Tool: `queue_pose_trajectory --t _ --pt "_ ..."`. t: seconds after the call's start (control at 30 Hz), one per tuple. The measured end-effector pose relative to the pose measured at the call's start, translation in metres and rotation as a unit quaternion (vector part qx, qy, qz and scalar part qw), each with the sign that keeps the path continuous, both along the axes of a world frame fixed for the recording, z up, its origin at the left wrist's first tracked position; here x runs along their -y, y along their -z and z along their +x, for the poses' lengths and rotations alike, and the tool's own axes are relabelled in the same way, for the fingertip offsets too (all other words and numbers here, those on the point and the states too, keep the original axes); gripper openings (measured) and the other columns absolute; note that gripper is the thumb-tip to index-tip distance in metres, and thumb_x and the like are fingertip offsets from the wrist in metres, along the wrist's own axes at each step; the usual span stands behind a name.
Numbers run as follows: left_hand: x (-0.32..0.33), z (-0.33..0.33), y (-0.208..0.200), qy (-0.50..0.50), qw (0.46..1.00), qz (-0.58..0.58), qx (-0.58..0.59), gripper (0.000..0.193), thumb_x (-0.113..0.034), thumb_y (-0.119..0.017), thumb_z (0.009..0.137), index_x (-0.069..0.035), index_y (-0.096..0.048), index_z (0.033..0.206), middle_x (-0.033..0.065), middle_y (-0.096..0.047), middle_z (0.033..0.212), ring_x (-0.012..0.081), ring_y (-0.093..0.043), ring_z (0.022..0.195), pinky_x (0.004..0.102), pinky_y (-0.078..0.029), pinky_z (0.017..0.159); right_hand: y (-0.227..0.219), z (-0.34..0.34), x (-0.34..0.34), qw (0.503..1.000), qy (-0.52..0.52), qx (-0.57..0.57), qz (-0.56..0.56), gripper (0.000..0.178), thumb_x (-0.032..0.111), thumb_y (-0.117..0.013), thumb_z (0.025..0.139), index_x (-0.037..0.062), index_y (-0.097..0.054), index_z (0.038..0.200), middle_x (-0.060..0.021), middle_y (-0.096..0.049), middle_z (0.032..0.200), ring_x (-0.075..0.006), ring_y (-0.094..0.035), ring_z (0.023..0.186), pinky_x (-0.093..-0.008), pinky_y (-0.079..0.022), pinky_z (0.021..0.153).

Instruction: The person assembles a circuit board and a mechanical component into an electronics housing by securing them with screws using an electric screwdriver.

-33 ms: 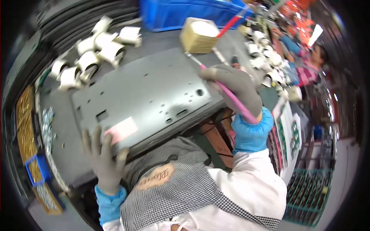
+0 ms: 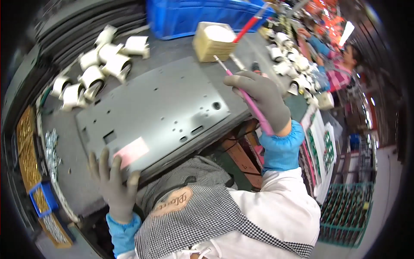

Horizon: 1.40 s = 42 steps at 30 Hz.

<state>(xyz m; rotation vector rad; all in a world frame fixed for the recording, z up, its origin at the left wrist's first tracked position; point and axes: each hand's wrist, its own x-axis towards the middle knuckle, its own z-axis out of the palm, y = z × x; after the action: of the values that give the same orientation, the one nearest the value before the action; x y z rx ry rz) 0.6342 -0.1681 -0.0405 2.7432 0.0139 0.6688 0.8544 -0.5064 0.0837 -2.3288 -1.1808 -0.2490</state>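
Leftmost, along the edge of the dark grey bench (image 2: 64,185), a long tray of gold-coloured pins (image 2: 26,149), with a small blue bin (image 2: 54,199) at its lower end. Just inside the bench edge, a loose heap of silver screws (image 2: 51,151). Farther up, a cluster of white cylindrical fittings (image 2: 91,77). Below, the grey-gloved left hand (image 2: 114,190), with fingers spread and nothing gripped, over the near left corner of a dark metal panel (image 2: 159,108). By the fingertips, a pink rectangular patch (image 2: 134,151) on that panel; cannot tell whether touched. Panel lying flat on the bench, mid-view, pierced by holes and slots. Beyond it, a blue crate (image 2: 185,19), then a yellowish box (image 2: 211,52) with round white contents and a red-handled tool (image 2: 248,29) slanting up beside it. Next, the gloved right hand (image 2: 265,97), curled firmly around a slim pink-handled tool (image 2: 257,114), pale tip near the box. Farther right, more white fittings in a pile (image 2: 282,69), then a co-worker (image 2: 338,77) in pink plaid.
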Motion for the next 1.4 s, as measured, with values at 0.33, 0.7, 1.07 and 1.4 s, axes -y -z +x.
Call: queue_pose_trajectory --t 0.33,0.7,1.07,1.4 --pt "0.031 0.016 -0.024 0.044 0.995 0.019 0.089 0.057 -0.05 -0.061 0.098 0.001 -0.065 0.124 0.024 -0.063 0.127 0.0422 -0.057 0.122 0.0564 -0.043 0.106 0.096 0.073 0.085 0.916 0.224 0.051 -0.329 0.021 0.017 -0.059 0.087 0.0191 -0.071 0.103 -0.0086 -0.068 0.103 -0.0316 -0.062 0.109 -0.0558 -0.038 0.105" --pt "0.091 0.036 -0.052 0.059 0.986 -0.012 0.157 0.047 -0.049 -0.064 0.096 -0.008 -0.068 0.117 0.0213 -0.058 0.137 0.0461 -0.047 0.134 0.0651 -0.04 0.105 0.029 -0.063 0.293 0.814 0.541 0.154 -0.144 0.044 0.026 -0.077 0.075 0.0147 -0.067 0.116 -0.0109 -0.067 0.112 -0.0314 -0.06 0.11 -0.0486 -0.04 0.098" --pt "0.17 0.078 -0.064 0.241 0.969 -0.023 0.04 0.04 -0.036 -0.063 0.099 -0.005 -0.064 0.125 0.0244 -0.054 0.14 0.0515 -0.041 0.137 0.0647 -0.038 0.107 0.013 -0.104 0.545 0.555 0.743 -0.193 -0.32 0.103 0.019 -0.077 0.074 0.0211 -0.019 0.16 -0.0128 -0.034 0.161 -0.0343 -0.03 0.149 -0.057 -0.031 0.116" --pt "0.176 0.068 -0.062 0.227 0.973 -0.03 -0.001 0.037 -0.024 -0.065 0.096 -0.005 -0.059 0.127 0.0281 -0.054 0.137 0.0546 -0.042 0.133 0.0643 -0.035 0.11 0.012 -0.068 0.55 0.547 0.694 -0.285 -0.372 0.095 0.007 -0.065 0.074 0.017 -0.025 0.159 -0.0246 -0.043 0.152 -0.0387 -0.035 0.146 -0.0609 -0.015 0.121"
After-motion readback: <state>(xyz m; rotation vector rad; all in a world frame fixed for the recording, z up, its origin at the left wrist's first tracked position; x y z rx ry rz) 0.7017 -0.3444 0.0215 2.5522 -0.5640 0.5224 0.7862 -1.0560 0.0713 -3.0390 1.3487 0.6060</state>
